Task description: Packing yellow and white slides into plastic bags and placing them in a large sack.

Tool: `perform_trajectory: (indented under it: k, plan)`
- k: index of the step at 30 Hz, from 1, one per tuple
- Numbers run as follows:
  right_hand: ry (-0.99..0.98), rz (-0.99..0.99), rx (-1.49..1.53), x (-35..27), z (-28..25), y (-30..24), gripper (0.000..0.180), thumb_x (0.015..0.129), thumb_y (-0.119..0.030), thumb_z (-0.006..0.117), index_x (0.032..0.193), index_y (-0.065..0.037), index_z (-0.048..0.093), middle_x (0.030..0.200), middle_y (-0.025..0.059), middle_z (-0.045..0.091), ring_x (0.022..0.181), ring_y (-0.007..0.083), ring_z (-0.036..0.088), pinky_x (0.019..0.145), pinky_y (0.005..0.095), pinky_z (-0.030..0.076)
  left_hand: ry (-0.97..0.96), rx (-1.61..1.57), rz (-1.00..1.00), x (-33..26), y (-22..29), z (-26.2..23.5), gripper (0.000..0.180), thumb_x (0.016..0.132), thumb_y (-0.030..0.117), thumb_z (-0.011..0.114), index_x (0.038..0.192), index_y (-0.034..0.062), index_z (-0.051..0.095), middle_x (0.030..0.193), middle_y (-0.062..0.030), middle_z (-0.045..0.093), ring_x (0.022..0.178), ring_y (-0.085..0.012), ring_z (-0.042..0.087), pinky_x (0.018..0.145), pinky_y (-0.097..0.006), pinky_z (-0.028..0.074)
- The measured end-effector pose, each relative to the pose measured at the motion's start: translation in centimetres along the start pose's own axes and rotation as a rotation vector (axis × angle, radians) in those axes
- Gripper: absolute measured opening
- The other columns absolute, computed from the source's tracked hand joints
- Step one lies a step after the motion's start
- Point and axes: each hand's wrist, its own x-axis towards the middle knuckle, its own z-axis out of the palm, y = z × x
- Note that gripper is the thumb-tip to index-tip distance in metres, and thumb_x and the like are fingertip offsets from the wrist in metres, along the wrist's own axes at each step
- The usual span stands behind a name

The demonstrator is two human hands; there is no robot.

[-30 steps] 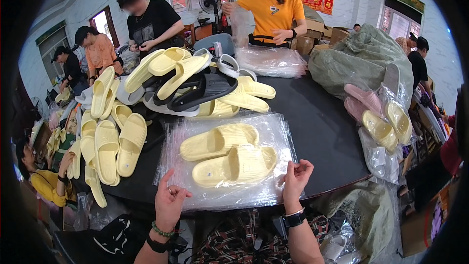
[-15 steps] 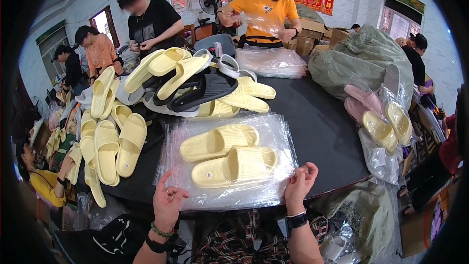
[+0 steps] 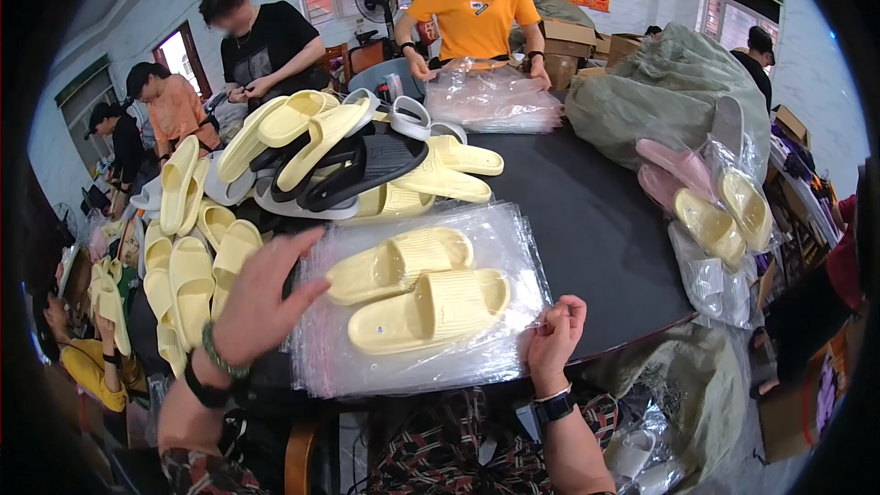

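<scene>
A pair of pale yellow slippers [image 3: 426, 307] lies side by side, toes to the left, in a clear plastic bag [image 3: 394, 374] on top of a stack of flat clear bags. My left hand [image 3: 261, 302] is open and blurred, fingers apart, over the stack's left edge; it holds nothing. Its arm hides part of the nearby slippers. At the bag's right edge my right hand [image 3: 557, 335] is closed, its fingers curled and pinching the thin plastic.
Loose yellow slippers [image 3: 192, 280] heap at the left; black slippers [image 3: 371, 165] lie in the pile behind. Bagged slippers [image 3: 710, 225] sit at the right edge of the dark table [image 3: 610, 247], beside a big green sack [image 3: 674, 96]. Across the table a person in orange [image 3: 477, 14] handles clear bags.
My left hand has let go of the bag's near left corner and moved up and left, its fingers spreading. The right hand stays at the right edge. The view has shifted slightly.
</scene>
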Motion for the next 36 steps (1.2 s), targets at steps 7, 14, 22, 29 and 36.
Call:
perform_trajectory:
  k: [7,14,22,29,36]
  plan:
    - [-0.021,0.037,-0.021,-0.1,0.3,-0.1,0.025,0.086,0.007,0.046,0.106,-0.008,0.049,0.068,-0.0042,0.043,0.056,0.0052,0.039,0.049,0.0205,0.033,-0.416,-0.174,0.230,15.8,6.0,2.5,0.035,0.092,0.026,0.062,0.117,0.0018,0.065,0.096,-0.0163,0.069,0.093,-0.0304,0.066,0.086,-0.039,0.051]
    - [-0.047,0.084,-0.002,-0.5,1.0,-0.1,0.024,0.087,0.006,0.045,0.106,-0.009,0.048,0.071,-0.0043,0.044,0.055,0.0053,0.039,0.047,0.0210,0.033,-0.642,0.363,0.087,24.7,0.7,20.4,0.034,0.091,0.028,0.056,0.104,0.0012,0.072,0.104,-0.0213,0.070,0.097,-0.0350,0.068,0.090,-0.040,0.052]
    - [-0.052,0.095,-0.038,-0.5,0.7,-0.2,0.019,0.091,0.002,0.048,0.106,-0.009,0.048,0.072,-0.0042,0.046,0.055,0.0052,0.041,0.049,0.0209,0.037,-0.529,0.213,-0.088,24.7,-4.1,29.8,0.030,0.083,0.033,0.067,0.093,0.0055,0.075,0.098,-0.0166,0.073,0.092,-0.0325,0.069,0.083,-0.040,0.054]
    - [-0.033,0.078,-0.029,-0.4,1.2,-0.5,0.028,0.081,0.007,0.046,0.104,-0.009,0.048,0.071,-0.0036,0.044,0.055,0.0071,0.039,0.048,0.0209,0.031,-0.454,-0.014,-0.104,25.3,-3.8,27.5,0.022,0.071,0.026,0.081,0.082,0.0094,0.072,0.088,-0.0105,0.073,0.083,-0.0259,0.069,0.078,-0.036,0.055]
    - [-0.042,0.099,0.031,-0.8,1.1,-0.9,0.030,0.080,0.008,0.045,0.104,-0.010,0.047,0.072,-0.0031,0.043,0.054,0.0079,0.039,0.047,0.0220,0.032,-0.185,-0.006,-0.134,25.0,-5.0,26.3,0.018,0.073,0.022,0.079,0.084,0.0092,0.072,0.088,-0.0137,0.072,0.082,-0.0289,0.069,0.076,-0.038,0.054]
